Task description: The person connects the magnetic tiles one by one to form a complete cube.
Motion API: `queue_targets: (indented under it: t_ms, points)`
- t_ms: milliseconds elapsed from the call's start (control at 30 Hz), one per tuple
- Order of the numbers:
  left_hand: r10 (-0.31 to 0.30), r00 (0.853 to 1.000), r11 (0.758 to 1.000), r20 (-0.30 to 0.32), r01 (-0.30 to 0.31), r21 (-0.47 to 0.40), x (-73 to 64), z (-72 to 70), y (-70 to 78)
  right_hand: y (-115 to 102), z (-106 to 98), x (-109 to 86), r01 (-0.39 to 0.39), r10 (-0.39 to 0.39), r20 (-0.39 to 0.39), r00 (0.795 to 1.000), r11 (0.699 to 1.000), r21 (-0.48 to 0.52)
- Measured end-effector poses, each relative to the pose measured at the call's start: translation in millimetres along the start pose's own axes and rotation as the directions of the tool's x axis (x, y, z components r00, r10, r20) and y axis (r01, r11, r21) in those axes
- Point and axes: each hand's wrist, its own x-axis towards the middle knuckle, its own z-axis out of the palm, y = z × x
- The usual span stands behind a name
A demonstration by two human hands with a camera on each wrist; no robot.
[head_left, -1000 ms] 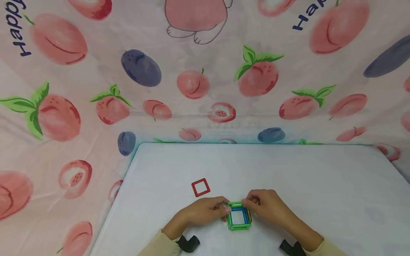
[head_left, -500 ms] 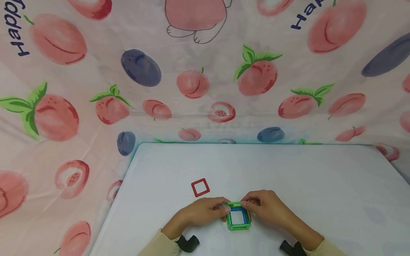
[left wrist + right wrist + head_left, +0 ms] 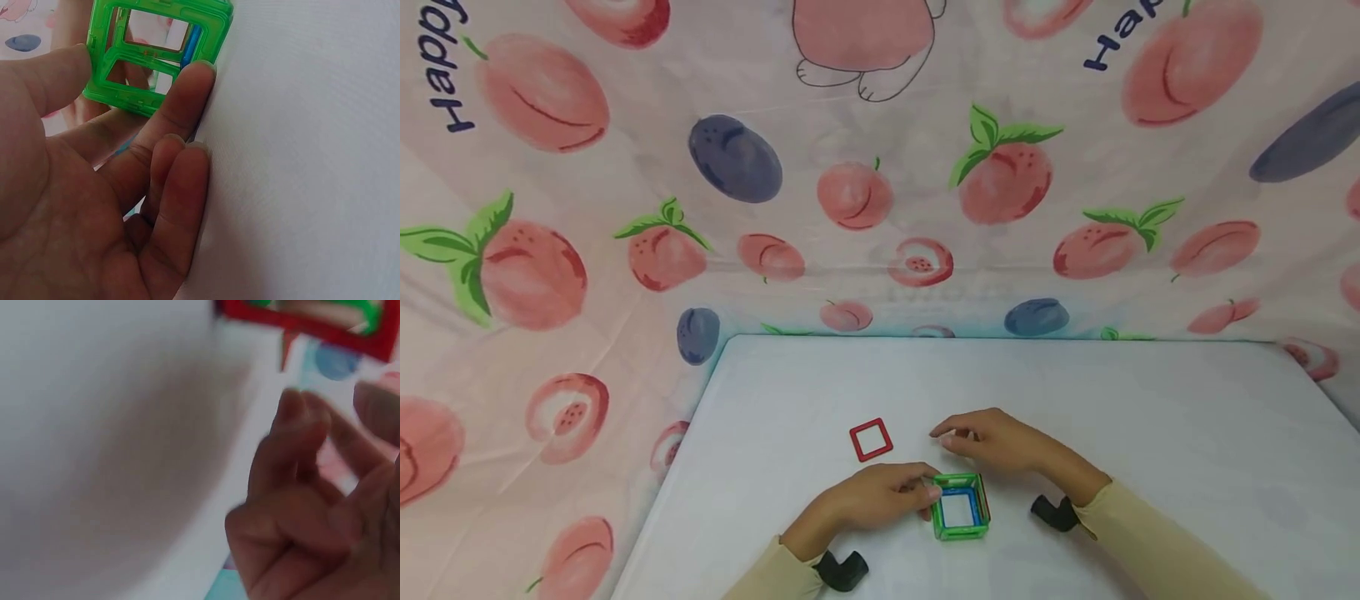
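An open-topped box of magnetic tiles (image 3: 962,534) stands on the white table, with green sides, a blue square at its base and a red side on the right. My left hand (image 3: 880,497) grips its left side near the far corner. In the left wrist view, the thumb lies on one edge of the green tile (image 3: 100,81) and a fingertip on the other. My right hand (image 3: 1000,440) hovers beyond the box, fingers loosely bent and holding nothing. Left of that hand lies a single red square tile (image 3: 877,455). The right wrist view shows the box's red side (image 3: 312,324), blurred.
The white table (image 3: 1112,400) extends to both sides and behind the hands. A fruit-printed cloth (image 3: 917,142) hangs at its back and left. Black wrist straps (image 3: 842,572) sit by both sleeves.
My right hand has let go of the box's far right corner and moved up and left toward the red tile. The left hand and the box have stayed in place.
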Motion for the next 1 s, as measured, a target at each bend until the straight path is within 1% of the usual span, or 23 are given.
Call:
queue_targets:
  t_ms: [100, 167, 267, 333, 467, 567, 667, 800, 900, 1000]
  points:
    - [0.006, 1.000, 1.000, 0.005, -0.006, 0.000, 0.2, -0.4, -1.5, 3.4, 0.3, 21.0, 0.083, -0.078, 0.087, 0.993, 0.995, -0.057]
    - [0.006, 1.000, 1.000, 0.007, -0.006, -0.001, 0.8, -0.3, -2.5, 4.7, 1.0, 33.1, 0.142, -0.131, 0.116, 0.985, 0.985, -0.099]
    - [0.005, 1.000, 1.000, 0.008, -0.005, 0.000, 2.3, 0.2, -3.8, 4.3, 1.7, 47.4, 0.197, -0.174, 0.159, 0.972, 0.970, -0.141]
    - [0.008, 1.000, 1.000, 0.009, -0.008, -0.003, 3.2, 0.2, -4.0, 0.8, 2.0, 54.9, 0.218, -0.183, 0.198, 0.963, 0.962, -0.167]
    - [0.010, 1.000, 1.000, 0.008, -0.009, -0.014, 4.0, -0.8, -3.5, -12.0, 2.3, 66.6, 0.209, -0.140, 0.268, 0.953, 0.946, -0.248]
    - [0.005, 1.000, 1.000, 0.013, -0.004, -0.010, 4.2, -2.7, -2.9, -17.7, 1.6, 71.9, 0.182, -0.098, 0.276, 0.956, 0.937, -0.297]
    - [-0.001, 1.000, 1.000, 0.020, 0.001, -0.004, 4.9, -4.5, -2.6, -14.9, -0.4, 73.8, 0.160, -0.081, 0.252, 0.964, 0.937, -0.311]
    - [-0.007, 1.000, 1.000, 0.023, 0.007, 0.002, 5.4, -6.4, -1.9, -6.0, -7.1, 70.3, 0.109, -0.050, 0.205, 0.978, 0.952, -0.287]
    - [-0.016, 1.000, 1.000, 0.026, 0.016, 0.001, 5.2, -7.5, -0.8, 2.4, -14.4, 63.3, 0.070, -0.025, 0.170, 0.985, 0.962, -0.264]
    - [-0.031, 0.999, 1.000, 0.029, 0.031, -0.003, 4.7, -8.3, 0.9, 12.7, -19.3, 52.8, 0.004, 0.029, 0.120, 0.992, 0.962, -0.273]
